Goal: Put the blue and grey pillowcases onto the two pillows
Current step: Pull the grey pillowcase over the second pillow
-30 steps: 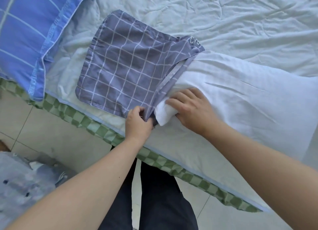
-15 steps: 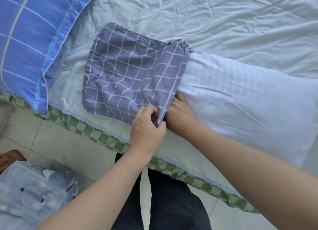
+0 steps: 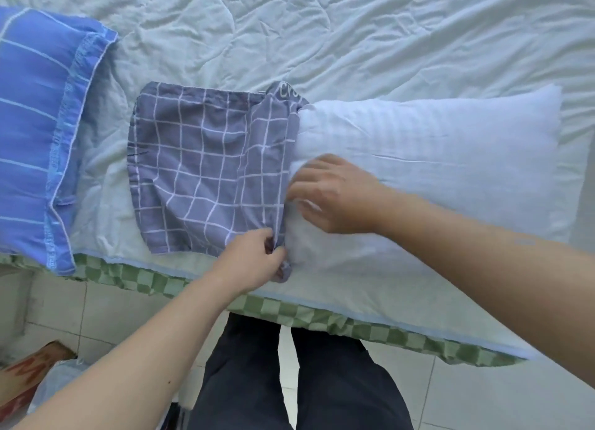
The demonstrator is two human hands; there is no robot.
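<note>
Now | right hand (image 3: 335, 194) out of grey pillowcase (image 3: 209, 172), spread on white pillow (image 3: 434, 172) | left hand (image 3: 254, 262) pinches hem | more stuffing needed.

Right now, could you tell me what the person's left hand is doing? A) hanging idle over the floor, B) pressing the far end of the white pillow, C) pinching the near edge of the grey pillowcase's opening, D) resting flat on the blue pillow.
C: the left hand pinches the grey pillowcase at its open near corner, while the right hand presses the white pillow beside it.
</note>
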